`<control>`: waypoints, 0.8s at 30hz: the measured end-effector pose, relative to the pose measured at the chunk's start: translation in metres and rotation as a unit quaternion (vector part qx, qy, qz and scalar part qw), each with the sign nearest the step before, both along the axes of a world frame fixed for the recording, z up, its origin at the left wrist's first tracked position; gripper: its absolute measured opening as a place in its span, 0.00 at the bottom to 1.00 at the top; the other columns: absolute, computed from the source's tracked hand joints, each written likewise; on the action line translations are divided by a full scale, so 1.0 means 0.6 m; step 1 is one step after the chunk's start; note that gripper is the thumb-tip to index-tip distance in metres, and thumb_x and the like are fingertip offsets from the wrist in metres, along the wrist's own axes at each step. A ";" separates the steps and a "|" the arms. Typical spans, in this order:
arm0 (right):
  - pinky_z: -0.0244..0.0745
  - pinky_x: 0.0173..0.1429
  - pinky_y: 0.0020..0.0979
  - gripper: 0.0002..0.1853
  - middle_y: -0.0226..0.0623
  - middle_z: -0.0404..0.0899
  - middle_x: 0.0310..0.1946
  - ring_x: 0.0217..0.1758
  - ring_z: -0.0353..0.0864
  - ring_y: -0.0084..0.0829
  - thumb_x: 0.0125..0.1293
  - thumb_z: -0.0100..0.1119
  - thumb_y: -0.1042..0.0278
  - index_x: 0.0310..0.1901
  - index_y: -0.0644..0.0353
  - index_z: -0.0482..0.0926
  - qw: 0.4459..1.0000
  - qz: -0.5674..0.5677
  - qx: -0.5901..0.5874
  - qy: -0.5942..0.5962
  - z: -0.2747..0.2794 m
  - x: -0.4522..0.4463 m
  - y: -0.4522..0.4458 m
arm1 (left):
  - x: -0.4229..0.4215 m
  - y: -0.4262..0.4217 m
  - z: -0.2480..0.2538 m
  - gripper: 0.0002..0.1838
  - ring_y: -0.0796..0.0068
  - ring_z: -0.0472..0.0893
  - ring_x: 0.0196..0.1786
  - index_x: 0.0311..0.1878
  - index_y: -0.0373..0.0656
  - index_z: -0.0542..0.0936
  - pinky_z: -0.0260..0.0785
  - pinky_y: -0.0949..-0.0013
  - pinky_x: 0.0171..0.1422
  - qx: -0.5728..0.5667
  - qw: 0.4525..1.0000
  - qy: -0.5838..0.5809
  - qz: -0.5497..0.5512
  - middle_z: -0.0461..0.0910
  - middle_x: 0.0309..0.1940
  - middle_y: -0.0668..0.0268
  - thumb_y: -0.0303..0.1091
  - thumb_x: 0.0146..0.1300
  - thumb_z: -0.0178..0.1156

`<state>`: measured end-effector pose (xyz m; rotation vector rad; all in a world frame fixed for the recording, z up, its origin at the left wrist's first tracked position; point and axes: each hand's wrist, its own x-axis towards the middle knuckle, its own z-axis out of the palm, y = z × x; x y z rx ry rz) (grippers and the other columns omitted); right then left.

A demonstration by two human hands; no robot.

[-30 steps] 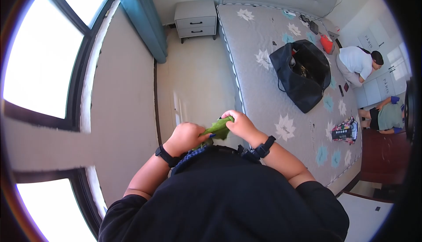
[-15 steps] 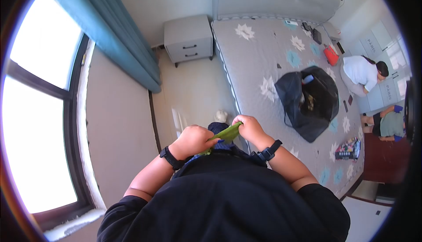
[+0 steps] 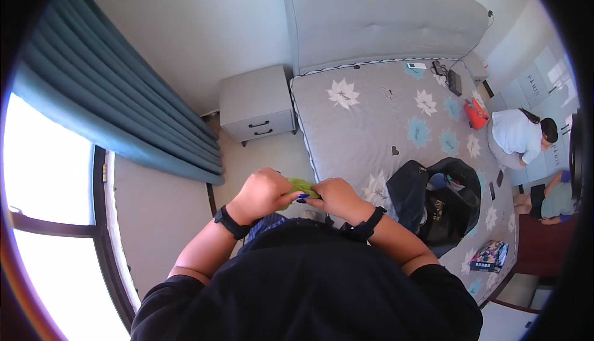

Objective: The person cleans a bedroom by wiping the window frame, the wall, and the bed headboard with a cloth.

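Observation:
Both my hands hold a bunched piece of green cloth (image 3: 301,186) in front of my waist. My left hand (image 3: 258,192) is closed round its left side, and my right hand (image 3: 339,197) pinches the right side. The hands are nearly touching, with dark blue nails showing between them. Most of the cloth is hidden by the fingers, so its exact kind cannot be made out. To the right of my hands, a large black bag (image 3: 405,194) lies open on the bed (image 3: 346,146), with several things inside.
A grey nightstand (image 3: 257,106) stands beside the bed. Teal curtains (image 3: 124,106) hang by the window at left. On the bed lie a red bag (image 3: 476,114) and a flowered bag (image 3: 490,255). Two people (image 3: 516,133) are at the far right, near grey cabinets.
My hands have come together, and the green cloth, stretched between them before, is now bunched up. The view has tilted up, showing more of the headboard and curtain.

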<state>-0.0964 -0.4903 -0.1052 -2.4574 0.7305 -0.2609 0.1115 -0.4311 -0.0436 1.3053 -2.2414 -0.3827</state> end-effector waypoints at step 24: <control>0.69 0.40 0.28 0.15 0.36 0.76 0.34 0.34 0.74 0.29 0.68 0.47 0.60 0.45 0.64 0.74 0.902 -0.151 0.209 -0.347 0.140 0.263 -0.426 | 0.216 -0.549 -0.088 0.43 0.66 0.59 0.67 0.67 0.42 0.53 0.47 0.61 0.71 0.446 0.709 0.518 -0.178 0.59 0.65 0.60 0.68 0.61 0.27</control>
